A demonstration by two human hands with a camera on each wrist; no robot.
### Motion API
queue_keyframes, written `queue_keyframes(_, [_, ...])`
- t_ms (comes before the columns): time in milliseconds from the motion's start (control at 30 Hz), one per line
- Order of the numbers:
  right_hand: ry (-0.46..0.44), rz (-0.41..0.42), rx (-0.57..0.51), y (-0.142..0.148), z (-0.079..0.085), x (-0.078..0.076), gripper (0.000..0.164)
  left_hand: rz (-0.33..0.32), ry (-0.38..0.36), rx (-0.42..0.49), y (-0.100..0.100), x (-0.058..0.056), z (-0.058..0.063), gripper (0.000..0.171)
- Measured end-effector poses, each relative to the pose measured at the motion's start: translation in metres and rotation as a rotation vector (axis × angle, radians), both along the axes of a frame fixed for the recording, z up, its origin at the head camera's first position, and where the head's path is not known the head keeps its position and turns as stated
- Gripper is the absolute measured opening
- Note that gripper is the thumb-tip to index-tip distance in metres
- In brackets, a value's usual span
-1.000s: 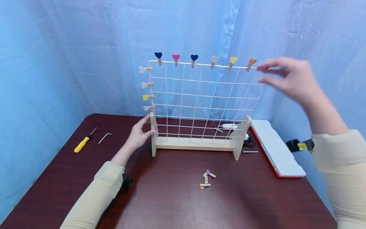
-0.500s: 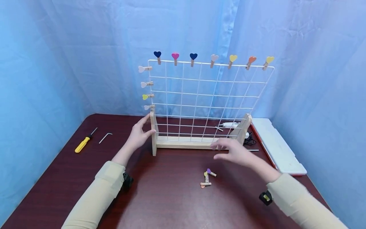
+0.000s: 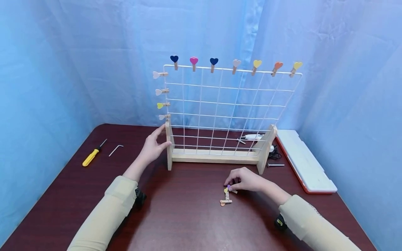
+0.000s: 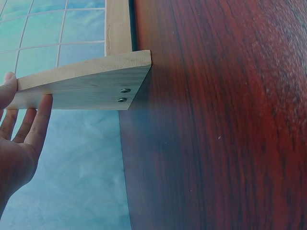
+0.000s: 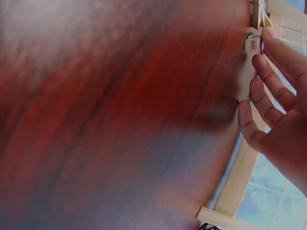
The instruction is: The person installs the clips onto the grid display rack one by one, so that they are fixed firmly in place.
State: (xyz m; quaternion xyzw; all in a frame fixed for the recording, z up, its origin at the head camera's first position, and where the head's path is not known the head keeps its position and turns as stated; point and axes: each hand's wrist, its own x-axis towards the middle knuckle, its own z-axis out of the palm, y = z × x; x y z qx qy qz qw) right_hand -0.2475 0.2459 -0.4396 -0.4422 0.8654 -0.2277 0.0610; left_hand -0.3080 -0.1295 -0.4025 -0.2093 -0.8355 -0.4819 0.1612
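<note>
A white wire grid rack (image 3: 216, 103) stands upright in a wooden stand (image 3: 215, 158). Small wooden clothespins with coloured hearts line its top edge, such as the pink one (image 3: 194, 61), and several more run down the left side. My left hand (image 3: 150, 149) holds the stand's left upright (image 4: 91, 79), thumb at the front edge and fingers against the outer face. On the tabletop, my right hand (image 3: 246, 179) pinches a clothespin with a purple heart (image 3: 229, 187) between thumb and index finger. Beside it lie a yellow-heart clothespin (image 3: 226, 194) and an orange-heart one (image 3: 226, 202).
A yellow-handled screwdriver (image 3: 91, 157) and a hex key (image 3: 115, 150) lie at the left. At the right are a bolt (image 3: 275, 165), a black cable (image 3: 275, 153) and a white case (image 3: 303, 160). A white tool (image 3: 252, 137) lies behind the grid.
My right hand has come down from the grid's top right corner to the loose clothespins, uncovering the yellow-heart clothespin clipped there. The left hand has stayed on the upright.
</note>
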Motion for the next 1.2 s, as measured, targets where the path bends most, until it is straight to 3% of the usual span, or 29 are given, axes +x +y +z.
queue_keyframes(233, [-0.078,-0.057,0.000,-0.002,0.002,0.001,0.005,-0.001,0.003,0.003,0.001,0.000,0.000,0.070])
queue_keyframes(400, [-0.108,-0.165,-0.057,0.008,0.019,0.003,0.005,-0.011,0.002,0.008,0.002,0.000,0.001,0.071])
queue_keyframes(567, [-0.063,-0.296,-0.147,0.019,0.059,0.010,0.007,-0.003,-0.001,-0.002,0.001,0.000,0.001,0.070])
queue_keyframes(767, [0.094,-0.462,-0.315,0.036,0.122,0.023,0.014,-0.003,-0.004,-0.011,-0.001,-0.001,-0.002,0.070])
queue_keyframes(867, [0.172,-0.537,-0.464,0.047,0.152,0.030,0.015,-0.006,0.003,-0.006,-0.001,0.000,-0.002,0.070])
queue_keyframes(967, [0.172,-0.572,-0.730,0.058,0.177,0.033,0.018,-0.007,0.004,-0.003,-0.001,0.000,-0.002,0.070])
queue_keyframes(1133, [0.152,-0.454,-1.231,0.070,0.205,0.026,0.025,-0.001,-0.005,-0.010,-0.001,0.000,-0.001,0.071])
queue_keyframes(1200, [0.175,-0.445,-1.361,0.072,0.214,0.021,0.029,0.003,-0.007,-0.015,0.000,0.000,0.000,0.071])
